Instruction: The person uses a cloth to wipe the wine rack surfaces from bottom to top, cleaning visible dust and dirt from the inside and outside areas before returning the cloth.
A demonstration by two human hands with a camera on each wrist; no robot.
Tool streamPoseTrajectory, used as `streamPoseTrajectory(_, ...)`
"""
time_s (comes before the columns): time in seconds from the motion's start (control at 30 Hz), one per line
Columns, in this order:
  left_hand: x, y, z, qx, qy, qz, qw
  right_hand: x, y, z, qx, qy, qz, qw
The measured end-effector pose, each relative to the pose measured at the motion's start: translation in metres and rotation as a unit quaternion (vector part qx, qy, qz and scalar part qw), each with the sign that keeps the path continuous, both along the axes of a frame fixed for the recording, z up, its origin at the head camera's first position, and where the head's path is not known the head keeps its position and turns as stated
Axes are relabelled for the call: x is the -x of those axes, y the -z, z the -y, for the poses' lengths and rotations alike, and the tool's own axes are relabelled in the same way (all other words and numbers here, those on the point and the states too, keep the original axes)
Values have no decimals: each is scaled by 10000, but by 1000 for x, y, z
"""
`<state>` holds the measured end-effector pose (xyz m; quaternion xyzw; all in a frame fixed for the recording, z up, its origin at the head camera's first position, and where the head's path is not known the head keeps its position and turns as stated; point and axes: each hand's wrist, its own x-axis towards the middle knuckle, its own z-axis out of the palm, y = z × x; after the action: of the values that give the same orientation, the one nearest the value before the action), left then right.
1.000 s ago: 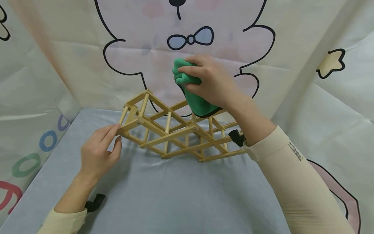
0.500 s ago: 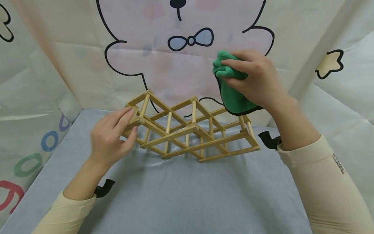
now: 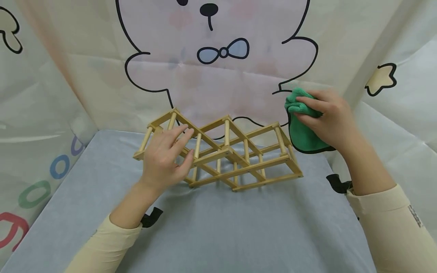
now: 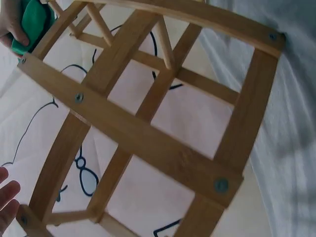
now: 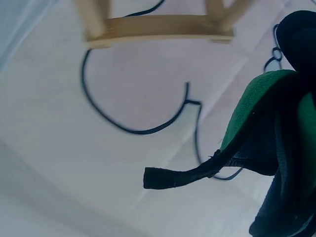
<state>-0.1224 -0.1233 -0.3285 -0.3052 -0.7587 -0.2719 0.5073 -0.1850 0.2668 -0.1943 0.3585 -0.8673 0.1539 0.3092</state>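
Note:
A folding wooden lattice rack [image 3: 227, 151] of slats and dowels stands stretched out on the table in the head view. My left hand [image 3: 165, 159] is in front of its left part, fingers loosely extended and holding nothing. In the left wrist view, the fingertips [image 4: 9, 197] show at the left edge, close to a slat end. My right hand [image 3: 329, 117] grips a bunched green cloth [image 3: 307, 134] with dark edging, just beyond the rack's right end. The dark-edged cloth [image 5: 256, 118] hangs down in the right wrist view, with the rack's end [image 5: 158, 27] above it.
A blue-grey cloth covers the table [image 3: 222, 231]. Behind the rack hangs a pale fabric backdrop [image 3: 218, 87] with a cartoon animal, and fabric walls [image 3: 403, 125] stand at both sides. Each wrist carries a black mount [image 3: 151, 218].
My right hand has carried the green cloth rightward past the rack's end, then lowered it. My left hand has left the rack's left end and moved right in front of it.

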Motion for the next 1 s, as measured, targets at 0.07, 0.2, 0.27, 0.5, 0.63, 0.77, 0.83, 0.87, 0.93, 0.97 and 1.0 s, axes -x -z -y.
streamPoseTrajectory(0.07, 2, 2, -7, 87, 114, 89, 9999, -4, 9, -11, 88, 151, 117, 9998)
streamPoseTrajectory(0.2, 5, 6, -22, 367, 282, 252, 9986, -11, 24, -31, 131, 299, 209, 9992)
streamPoseTrajectory(0.27, 6, 8, -30, 514, 330, 332, 9976, -14, 31, -41, 127, 296, 186, 9993)
streamPoseTrajectory(0.5, 11, 12, -50, 798, 354, 474, 9951, -29, 54, -69, 214, 412, 250, 9986)
streamPoseTrajectory(0.63, 16, 13, -60, 925, 445, 494, 9935, -37, 66, -82, 272, 691, 358, 9966)
streamPoseTrajectory(0.77, 19, 14, -68, 1139, 495, 517, 9909, -44, 77, -93, 326, 997, 534, 9930)
streamPoseTrajectory(0.83, 20, 14, -71, 1267, 489, 537, 9893, -47, 81, -98, 360, 1141, 649, 9907)
streamPoseTrajectory(0.87, 21, 14, -73, 1331, 473, 542, 9885, -49, 83, -100, 388, 1206, 710, 9894)
streamPoseTrajectory(0.93, 23, 15, -75, 1427, 445, 544, 9873, -51, 87, -104, 419, 1326, 797, 9871)
streamPoseTrajectory(0.97, 23, 15, -77, 1456, 437, 539, 9869, -52, 89, -106, 425, 1374, 833, 9861)
streamPoseTrajectory(1.0, 24, 16, -78, 1482, 423, 532, 9866, -53, 91, -108, 426, 1415, 865, 9852)
